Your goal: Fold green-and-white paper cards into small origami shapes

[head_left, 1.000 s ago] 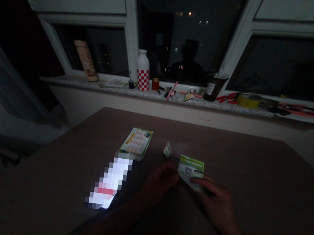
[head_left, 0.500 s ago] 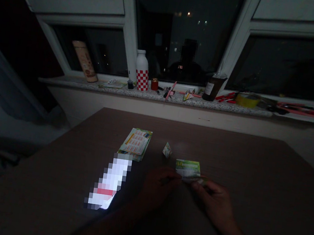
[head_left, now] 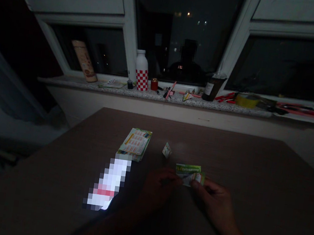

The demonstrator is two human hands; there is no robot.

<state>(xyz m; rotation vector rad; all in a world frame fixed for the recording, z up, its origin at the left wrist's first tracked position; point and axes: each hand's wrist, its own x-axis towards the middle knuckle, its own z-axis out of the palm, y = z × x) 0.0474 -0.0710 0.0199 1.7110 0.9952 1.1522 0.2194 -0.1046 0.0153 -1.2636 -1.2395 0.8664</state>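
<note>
In the dim light a small green and white printed paper [head_left: 188,173] lies low over the brown table [head_left: 254,174], pinched between both hands. My left hand [head_left: 159,189] grips its left edge with closed fingers. My right hand [head_left: 214,204] pinches its right edge. Just beyond the paper sits a small folded paper piece [head_left: 167,149].
A stack of printed leaflets [head_left: 135,144] lies left of the hands, and a lit phone [head_left: 108,184] lies nearer the front. The windowsill [head_left: 154,95] behind holds a red checked bottle [head_left: 141,70], a dark jar [head_left: 213,86], a tube [head_left: 84,60], tape and red tools.
The green paper has come down from a raised, tilted position to lie flatter and lower, showing less height. Both hands stayed on its edges and drew slightly closer together.
</note>
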